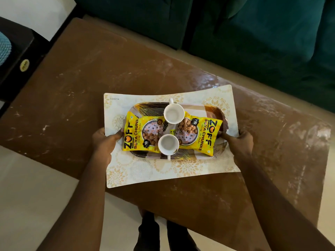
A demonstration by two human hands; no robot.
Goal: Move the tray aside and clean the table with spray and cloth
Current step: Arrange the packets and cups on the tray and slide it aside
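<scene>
A patterned oval tray (212,110) sits on a cream floral placemat (145,171) in the middle of a brown table (87,84) streaked with white dust. The tray carries two yellow soya chunk packets (135,134) and two empty white cups (173,113). My left hand (104,142) grips the left edge of the tray and mat. My right hand (241,141) grips the right edge. The mat's sides curl upward at both hands. No spray bottle or cloth is in view.
A dark green sofa (253,37) runs along the far side of the table. A black piece of furniture (16,57) stands at the left. Pale floor (36,196) shows near me, with my feet (163,232) below the table's near edge.
</scene>
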